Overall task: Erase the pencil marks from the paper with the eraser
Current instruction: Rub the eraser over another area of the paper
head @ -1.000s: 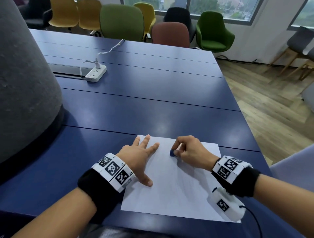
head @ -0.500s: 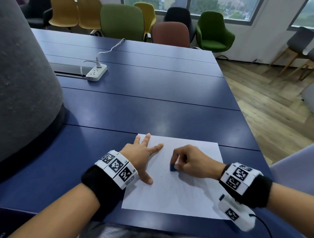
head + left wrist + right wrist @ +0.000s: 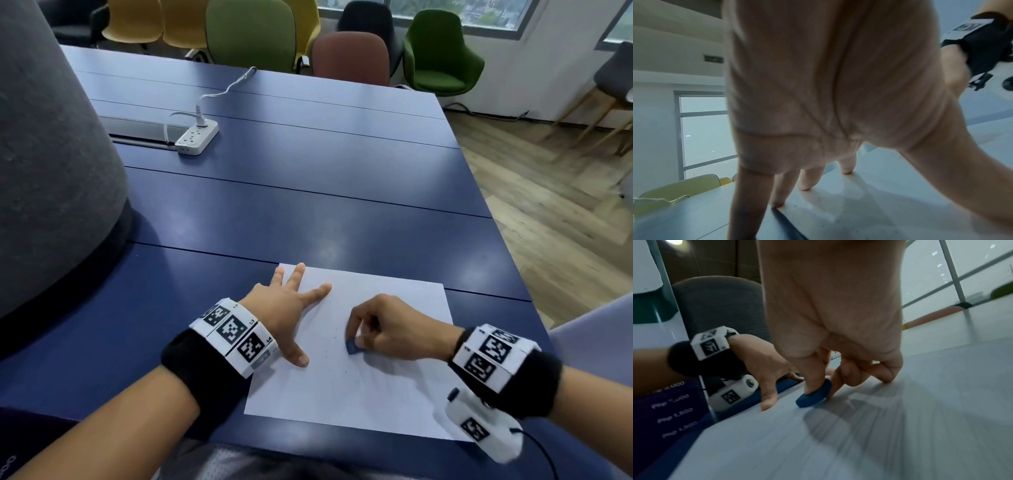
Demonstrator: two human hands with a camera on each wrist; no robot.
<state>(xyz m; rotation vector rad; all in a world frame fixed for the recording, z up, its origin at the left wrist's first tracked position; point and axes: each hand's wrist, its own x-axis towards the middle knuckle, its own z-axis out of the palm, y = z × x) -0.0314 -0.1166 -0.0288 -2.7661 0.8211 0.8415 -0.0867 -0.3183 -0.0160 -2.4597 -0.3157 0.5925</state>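
A white sheet of paper [image 3: 383, 387] lies on the blue table near its front edge, with faint grey pencil strokes across its lower middle and small eraser crumbs. My right hand [image 3: 387, 329] pinches a small dark blue eraser [image 3: 352, 346] between thumb and fingers, its lower edge pressed onto the paper [image 3: 900, 426]; the right wrist view shows the eraser [image 3: 815, 394] tilted on its edge. My left hand [image 3: 287, 308] lies flat with spread fingers on the sheet's left side, thumb stretched toward me. The left wrist view shows those fingertips [image 3: 804, 185] pressing on the paper [image 3: 869, 211].
A large grey felt-covered column [image 3: 51, 164] stands on the table at the left. A white power strip [image 3: 197, 137] with a cable lies further back. Several coloured chairs [image 3: 251, 34] line the far edge. The table's right edge [image 3: 507, 240] drops to wooden floor.
My right hand has dragged the eraser down the paper toward me, from near the top edge to the middle. Crumbs now dot the sheet. The left hand stays pressed in place.
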